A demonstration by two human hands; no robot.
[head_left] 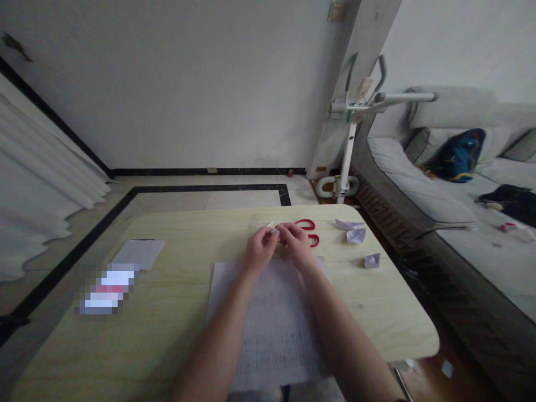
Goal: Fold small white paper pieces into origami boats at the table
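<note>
My left hand [260, 247] and my right hand [294, 241] meet near the far side of the wooden table. Pinched between their fingertips is a small piece of white paper [274, 231], mostly covered by the fingers. Red-handled scissors [313, 240] lie just beyond my right hand, their blades hidden behind it. Under my forearms rests a large printed sheet [272, 329]. To the right are folded paper pieces: a boat-like one [355, 236], a flat one [347, 224] behind it, and a smaller one [372, 261] closer to me.
On the table's left lie a white sheet or pad [140, 254] and a pixelated, bright object [109, 288]. The table [176, 324] has rounded corners. Beyond it stand white exercise equipment [347, 151] and a grey sofa [427, 190]; a curtain [37, 212] hangs left.
</note>
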